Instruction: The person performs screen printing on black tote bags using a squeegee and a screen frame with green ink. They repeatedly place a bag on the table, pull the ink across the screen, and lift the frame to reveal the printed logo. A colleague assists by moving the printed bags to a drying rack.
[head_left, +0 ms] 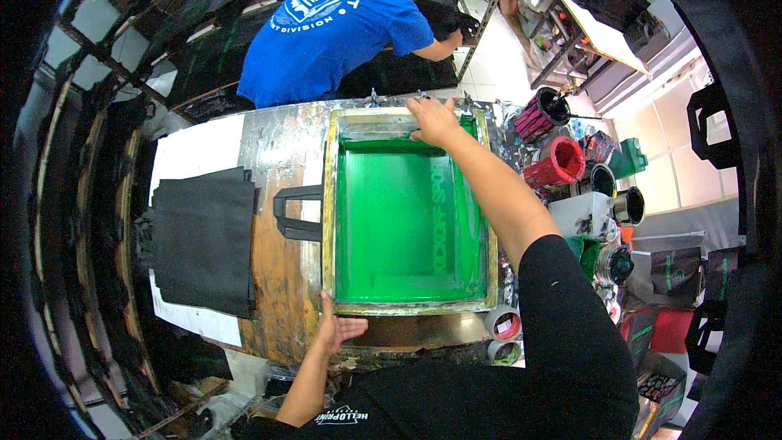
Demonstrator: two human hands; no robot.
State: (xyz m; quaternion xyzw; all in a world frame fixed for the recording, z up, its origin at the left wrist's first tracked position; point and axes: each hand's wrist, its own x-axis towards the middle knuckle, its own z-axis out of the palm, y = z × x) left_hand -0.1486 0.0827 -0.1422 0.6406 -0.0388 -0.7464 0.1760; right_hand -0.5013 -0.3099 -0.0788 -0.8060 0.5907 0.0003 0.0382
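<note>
A wooden-framed printing screen [328, 269] lies on the table, its mesh covered with green ink [391, 212] and pale lettering showing along the right side. My right hand [436, 122] reaches across to the far bar of the frame, with fingers and thumb closed over it. At the near left corner, my left hand [332, 330] rests against the frame, thumb up along its side and fingers stretched out flat. The handle of a black bag [297, 193] sticks out from beneath the screen on the left; the rest of that bag is hidden.
A stack of black bags [202, 244] lies on the table's left. Ink pots, including a red container [562, 159], crowd the right side. Tape rolls [503, 323] sit near the front edge. Beyond the table a person in a blue shirt [326, 33] bends over dark material.
</note>
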